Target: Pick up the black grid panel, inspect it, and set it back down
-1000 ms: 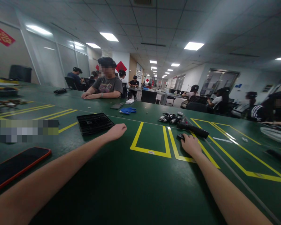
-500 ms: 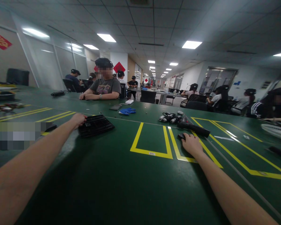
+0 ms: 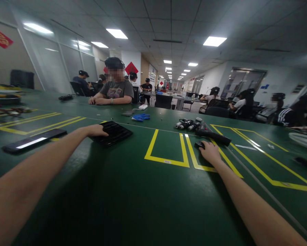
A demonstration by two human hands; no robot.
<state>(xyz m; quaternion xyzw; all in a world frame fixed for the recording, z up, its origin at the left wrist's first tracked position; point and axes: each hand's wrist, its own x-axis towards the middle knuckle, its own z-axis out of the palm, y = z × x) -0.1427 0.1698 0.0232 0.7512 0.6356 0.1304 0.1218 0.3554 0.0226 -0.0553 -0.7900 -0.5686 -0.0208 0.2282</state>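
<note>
My left hand point(image 3: 98, 130) grips the left edge of a flat black ribbed plastic panel point(image 3: 119, 133), thumb on top and the other fingers hidden. The panel is tilted, low over the green table. At the right, my right hand point(image 3: 211, 152) is closed around a small black computer mouse point(image 3: 199, 145), whose front end sticks out past the fingers. The mouse rests on the table within a yellow tape outline point(image 3: 188, 150). Just beyond it lies a thick black tube-like object point(image 3: 216, 137).
Several silver-and-black cylindrical parts with cables point(image 3: 187, 123) lie behind the tube. A blue glove point(image 3: 141, 117) and a white box point(image 3: 143, 107) are farther back. On the left is a long black device point(image 3: 35, 140). A person point(image 3: 114, 85) sits across the table point(image 3: 143, 198).
My left hand has moved right with the panel and now reaches farther over its edge; the panel has turned. My right hand stays at the mouse. The view has shifted slightly.
</note>
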